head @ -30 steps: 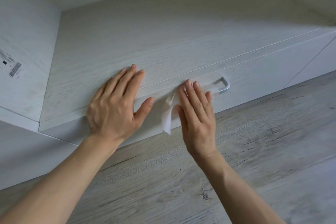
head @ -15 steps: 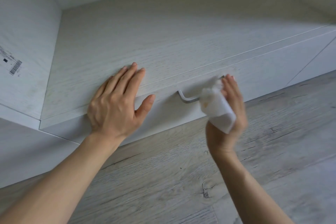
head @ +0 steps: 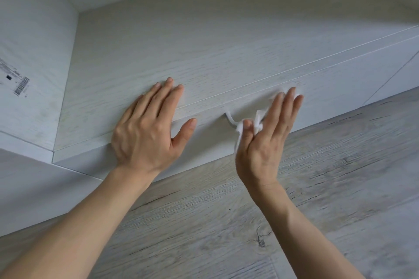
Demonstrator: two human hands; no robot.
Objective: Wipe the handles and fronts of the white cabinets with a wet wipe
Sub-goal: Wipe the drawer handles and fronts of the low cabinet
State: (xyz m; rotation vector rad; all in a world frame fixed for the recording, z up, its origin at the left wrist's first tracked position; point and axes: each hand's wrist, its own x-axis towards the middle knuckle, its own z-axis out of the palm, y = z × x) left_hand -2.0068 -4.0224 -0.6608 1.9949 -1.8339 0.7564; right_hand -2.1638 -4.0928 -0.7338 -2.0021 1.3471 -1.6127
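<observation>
I judge the handle-wiping step is under way. The right hand (head: 265, 142), fingers straight and thumb pinching a crumpled white wet wipe (head: 257, 120), presses it against the metal handle (head: 230, 119) on the low white drawer front (head: 340, 79). Only the handle's left end shows. The left hand (head: 145, 136) lies flat and relaxed on the cabinet top (head: 181, 52), thumb over the edge. Next, I think, the wipe should sweep along the drawer front. The wipe looks thin, bunched and blurred, with one corner hanging down.
</observation>
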